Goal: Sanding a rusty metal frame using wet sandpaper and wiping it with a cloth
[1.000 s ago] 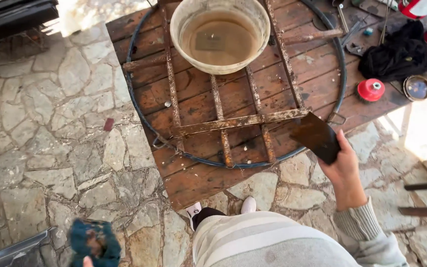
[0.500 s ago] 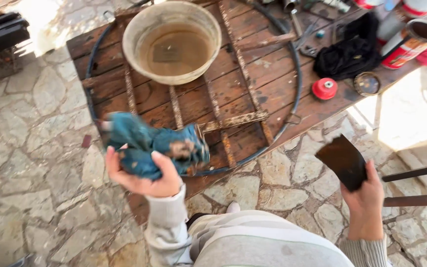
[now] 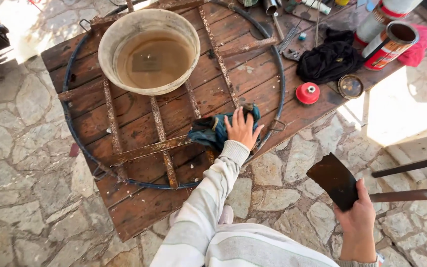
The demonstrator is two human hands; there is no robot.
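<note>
Head view: left hand (image 3: pixel 241 129) flat, fingers spread, pressing blue rag (image 3: pixel 212 131) on rusty grate (image 3: pixel 164 148) mid-frame; right hand (image 3: pixel 358 220) gripping dark metal plate (image 3: pixel 336 179) lower right. Wiping stage, probably; firm rubbing next.

A worn wooden table (image 3: pixel 139 198) stands on an irregular stone floor (image 3: pixel 21 198) (bright sunlight at 3 o'clock).

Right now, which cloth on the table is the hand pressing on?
The teal cloth, under the left hand on the rusty grate. The black one and red one lie untouched far off.
</note>
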